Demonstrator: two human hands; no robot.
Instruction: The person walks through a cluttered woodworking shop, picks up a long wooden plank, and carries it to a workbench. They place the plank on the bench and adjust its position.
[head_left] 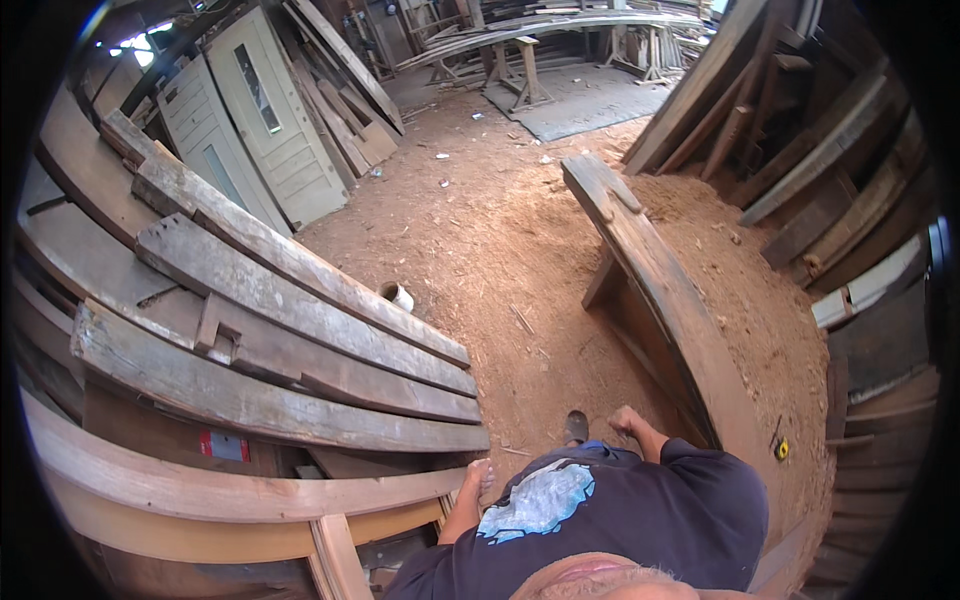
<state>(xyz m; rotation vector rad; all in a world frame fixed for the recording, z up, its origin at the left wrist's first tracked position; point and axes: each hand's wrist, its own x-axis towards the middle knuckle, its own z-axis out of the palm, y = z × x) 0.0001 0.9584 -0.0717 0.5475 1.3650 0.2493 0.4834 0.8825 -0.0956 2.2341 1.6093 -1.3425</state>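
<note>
My left hand (481,474) hangs at my left side with its fingers curled, beside the end of a pale curved timber (270,499). I cannot tell whether it touches the wood. In front of my body, my right hand (627,420) is closed in a loose fist, and nothing shows in it. It is nearest to a long narrow wooden bench (668,285), with a gap between them. One of my shoes (576,426) shows on the sawdust floor, just left of that hand.
Several weathered planks (310,313) lie along the left. A white cup-like container (398,296) is by their far side. A yellow-and-black tape measure (781,448) lies right of the bench. Old doors (275,125) lean far left; boards (840,140) lean at right. A workbench (560,22) stands far back.
</note>
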